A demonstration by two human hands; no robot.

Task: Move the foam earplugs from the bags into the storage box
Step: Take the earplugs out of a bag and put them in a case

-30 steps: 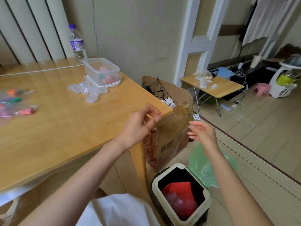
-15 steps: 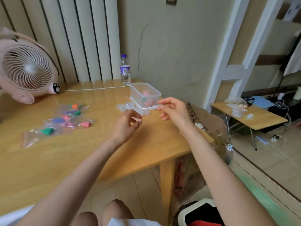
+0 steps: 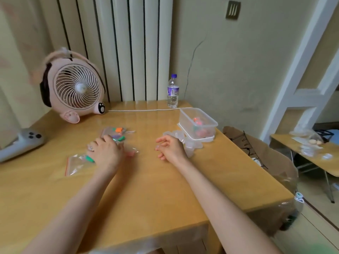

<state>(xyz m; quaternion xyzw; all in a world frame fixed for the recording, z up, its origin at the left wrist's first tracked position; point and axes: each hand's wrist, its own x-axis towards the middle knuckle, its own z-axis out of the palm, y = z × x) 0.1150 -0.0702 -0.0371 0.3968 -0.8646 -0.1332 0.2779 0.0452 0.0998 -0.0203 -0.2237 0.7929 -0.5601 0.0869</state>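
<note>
The left hand (image 3: 105,153) lies on the bags (image 3: 78,163) at middle left of the table (image 3: 146,189); whether it pinches one I cannot tell. The right hand (image 3: 170,149) hangs loosely curled and empty near the storage box (image 3: 198,123), far right. A slick bag could slip and spill its light earplugs (image 3: 89,158).

Pink fan (image 3: 78,87), water bottle (image 3: 173,91).
</note>
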